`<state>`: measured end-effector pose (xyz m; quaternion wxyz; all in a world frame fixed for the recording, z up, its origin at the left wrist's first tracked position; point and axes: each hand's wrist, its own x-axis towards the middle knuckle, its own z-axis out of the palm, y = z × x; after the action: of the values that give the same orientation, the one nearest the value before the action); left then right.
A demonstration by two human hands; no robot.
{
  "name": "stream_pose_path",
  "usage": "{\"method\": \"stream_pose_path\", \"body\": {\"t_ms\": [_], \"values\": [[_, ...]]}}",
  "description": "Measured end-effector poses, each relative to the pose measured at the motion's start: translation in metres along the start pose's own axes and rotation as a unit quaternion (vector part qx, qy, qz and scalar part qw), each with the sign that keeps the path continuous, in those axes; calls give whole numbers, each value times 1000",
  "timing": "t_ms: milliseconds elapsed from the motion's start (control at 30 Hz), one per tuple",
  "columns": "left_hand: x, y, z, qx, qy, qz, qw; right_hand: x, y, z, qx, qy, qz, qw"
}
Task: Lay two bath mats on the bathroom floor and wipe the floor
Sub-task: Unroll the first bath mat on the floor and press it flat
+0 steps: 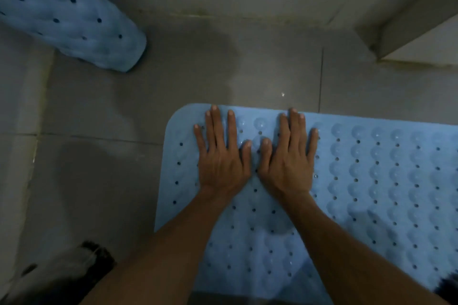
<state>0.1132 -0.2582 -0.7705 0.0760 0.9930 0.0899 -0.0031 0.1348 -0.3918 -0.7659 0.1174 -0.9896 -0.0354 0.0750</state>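
A light blue rubber bath mat [371, 181] with holes and round bumps lies flat on the grey tiled floor [111, 156], filling the lower right. My left hand [221, 156] and my right hand [288, 158] rest palm down side by side on its far left part, fingers spread, thumbs nearly touching, holding nothing. A second blue mat [67, 15], rolled or bunched up, lies at the top left, apart from both hands.
A dark damp patch [215, 57] marks the floor beyond the flat mat. A raised tiled step or ledge [409, 32] stands at the top right. A wall runs along the far side. A dark object [96, 257] sits at the bottom left.
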Motion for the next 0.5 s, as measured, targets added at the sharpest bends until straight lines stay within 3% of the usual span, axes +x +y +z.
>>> {"method": "stream_pose_path", "body": {"t_ms": [300, 500], "values": [[-3, -2, 2, -1, -53, -7, 999, -2, 0, 4, 6, 39, 2, 999], [-4, -6, 7, -17, -45, 4, 999, -3, 1, 6, 25, 52, 0, 998]]}}
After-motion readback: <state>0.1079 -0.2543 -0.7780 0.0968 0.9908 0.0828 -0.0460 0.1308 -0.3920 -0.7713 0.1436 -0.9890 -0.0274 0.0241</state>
